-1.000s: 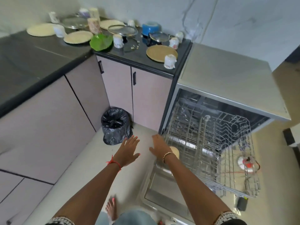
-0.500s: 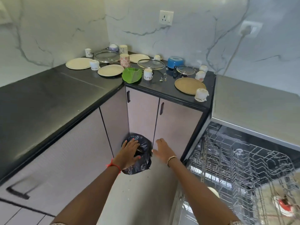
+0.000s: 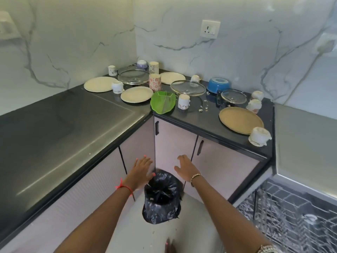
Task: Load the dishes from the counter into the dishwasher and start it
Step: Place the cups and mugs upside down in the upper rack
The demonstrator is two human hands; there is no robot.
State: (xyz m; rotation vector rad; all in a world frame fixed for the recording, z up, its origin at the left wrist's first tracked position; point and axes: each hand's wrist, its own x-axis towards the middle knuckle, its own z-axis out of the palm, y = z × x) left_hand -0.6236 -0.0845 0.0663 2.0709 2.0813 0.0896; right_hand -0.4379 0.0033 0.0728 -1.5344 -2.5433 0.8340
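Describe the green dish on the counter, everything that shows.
The green dish is leaf-shaped, of glossy, see-through plastic by its look, with raised ribs dividing it into sections. It lies open side up and looks empty, at the counter's front edge by the inner corner, between a cream plate and a flowered cup.

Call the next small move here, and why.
Probably raise the right hand to the tan plate: it and the left hand are open and empty below the counter, and that plate lies nearest the dishwasher rack.
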